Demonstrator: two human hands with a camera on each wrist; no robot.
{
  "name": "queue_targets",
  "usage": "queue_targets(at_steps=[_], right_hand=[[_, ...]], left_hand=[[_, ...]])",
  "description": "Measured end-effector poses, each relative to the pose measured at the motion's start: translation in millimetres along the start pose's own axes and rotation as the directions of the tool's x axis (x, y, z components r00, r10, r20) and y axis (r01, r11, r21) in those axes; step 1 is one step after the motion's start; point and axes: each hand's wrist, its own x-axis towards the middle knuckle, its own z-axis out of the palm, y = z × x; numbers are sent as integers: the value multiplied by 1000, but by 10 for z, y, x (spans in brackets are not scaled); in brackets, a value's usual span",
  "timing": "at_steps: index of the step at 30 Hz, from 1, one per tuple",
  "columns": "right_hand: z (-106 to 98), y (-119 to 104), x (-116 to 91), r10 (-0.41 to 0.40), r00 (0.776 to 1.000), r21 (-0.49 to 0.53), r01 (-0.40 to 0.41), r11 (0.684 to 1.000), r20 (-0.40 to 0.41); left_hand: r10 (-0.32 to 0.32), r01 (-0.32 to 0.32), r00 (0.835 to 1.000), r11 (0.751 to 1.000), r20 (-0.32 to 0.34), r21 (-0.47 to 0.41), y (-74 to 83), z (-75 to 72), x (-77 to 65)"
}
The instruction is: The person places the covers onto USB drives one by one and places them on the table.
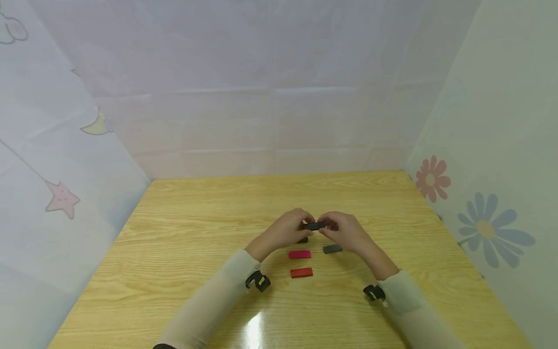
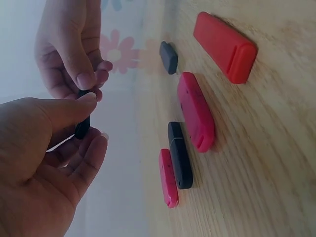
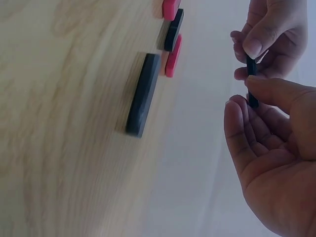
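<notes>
Both hands meet above the wooden table on one small black stick, which looks like a capped USB flash drive (image 1: pixel 315 226). My left hand (image 1: pixel 287 229) pinches one end between thumb and fingers. At the other end, the thumb and fingers of my right hand (image 1: pixel 348 232) grip it. Fingers cover much of the drive, so I cannot tell whether its cap is on. Below the right hand lies a dark grey drive (image 1: pixel 333 248). A black drive (image 2: pixel 180 157) and a pink-red one (image 2: pixel 168 178) lie side by side under the left hand.
Nearer the person, another pink-red drive (image 1: pixel 300 254) and a bright red drive (image 1: pixel 302 273) lie on the table (image 1: pixel 196 218). Pale patterned sheets (image 1: pixel 261 126) rise behind the table and along both sides. Each wrist wears a small black camera mount (image 1: pixel 258 280).
</notes>
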Motion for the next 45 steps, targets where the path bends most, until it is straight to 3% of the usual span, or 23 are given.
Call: queue_targets(at_steps=[10, 18, 25, 38, 45], right_hand=[[-35, 184, -12, 69, 997, -45, -68, 997, 19], [-10, 277, -16, 81, 996, -38, -80, 996, 40], [2, 330, 3, 114, 991, -67, -110, 992, 67], [2, 429, 2, 256, 957, -101, -244, 965, 136], [29, 523, 19, 255, 957, -126, -238, 963, 140]], left_hand=[[5, -8, 999, 997, 39, 73, -27, 104, 189], [-22, 15, 996, 997, 82, 80, -84, 177, 237], [-35, 25, 996, 993, 82, 119, -102, 166, 186], [-64, 53, 995, 989, 74, 141, -161, 107, 52], [-48, 42, 998, 991, 46, 129, -231, 96, 2]])
